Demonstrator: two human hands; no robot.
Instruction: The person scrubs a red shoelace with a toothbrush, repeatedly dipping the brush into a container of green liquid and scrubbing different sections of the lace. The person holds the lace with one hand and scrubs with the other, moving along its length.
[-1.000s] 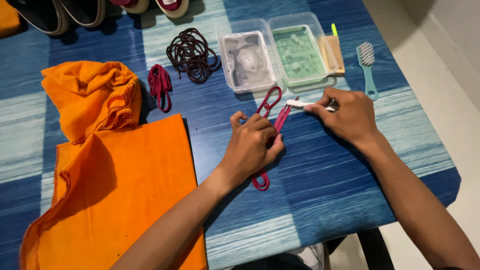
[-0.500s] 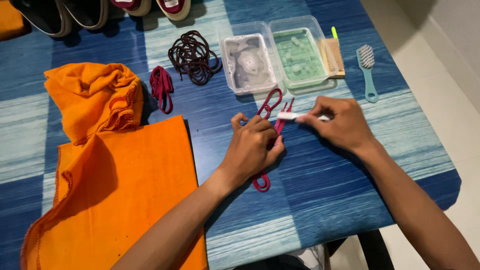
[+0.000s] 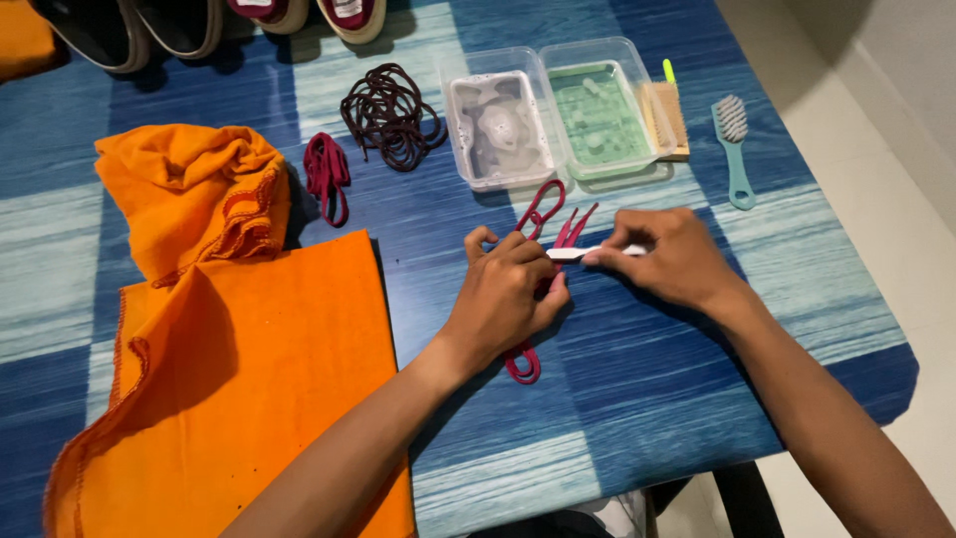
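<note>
My left hand (image 3: 506, 296) presses a dark red shoelace (image 3: 544, 207) flat on the blue table (image 3: 647, 399). The lace loops out above my fingers and a second loop of it (image 3: 522, 365) shows below my palm. My right hand (image 3: 669, 256) is shut on a small white brush (image 3: 570, 253) whose tip rests on the lace beside my left fingers.
An orange cloth (image 3: 249, 379) covers the left side, bunched at its top. A folded red lace (image 3: 327, 175) and a heap of dark brown laces (image 3: 390, 115) lie behind. Two clear tubs (image 3: 498, 130) (image 3: 597, 110), a wooden brush (image 3: 665, 118), a teal brush (image 3: 735, 149) and shoes (image 3: 179, 22) stand at the back.
My right hand with the white brush has slid left along the lace, toward my left hand. The left hand has stayed in place.
</note>
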